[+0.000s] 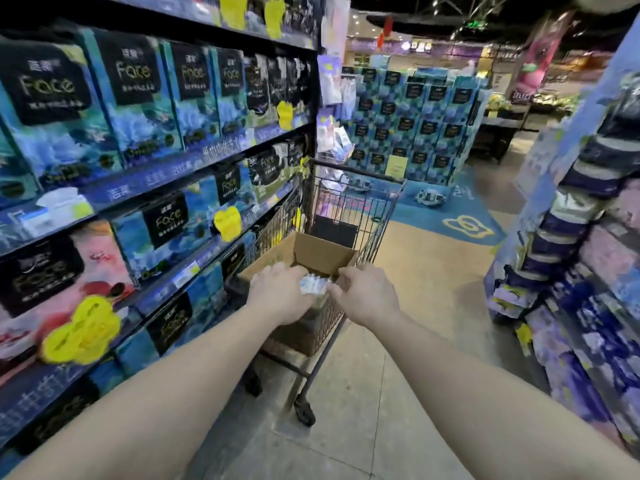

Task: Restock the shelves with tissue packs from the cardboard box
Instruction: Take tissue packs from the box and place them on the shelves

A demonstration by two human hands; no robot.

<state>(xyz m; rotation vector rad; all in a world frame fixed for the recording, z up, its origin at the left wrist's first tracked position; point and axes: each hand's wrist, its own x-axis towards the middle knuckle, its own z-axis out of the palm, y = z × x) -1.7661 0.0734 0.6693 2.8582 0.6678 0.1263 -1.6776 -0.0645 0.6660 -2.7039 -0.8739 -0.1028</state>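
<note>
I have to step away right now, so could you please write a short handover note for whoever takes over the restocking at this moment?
Left hand and right hand: both grip one tissue pack at the cardboard box.
The box sits open in the shopping cart, beside the shelves on the left.
Done: shelves look largely stocked; blur hides any gaps.
Left: lift this pack out and shelve it; what remains in the box cannot be seen.

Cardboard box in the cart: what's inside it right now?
Inside the cardboard box, one pale tissue pack shows at the near edge, between the left hand and right hand. The far end looks bare. The hands cover whatever lies lower down.
</note>
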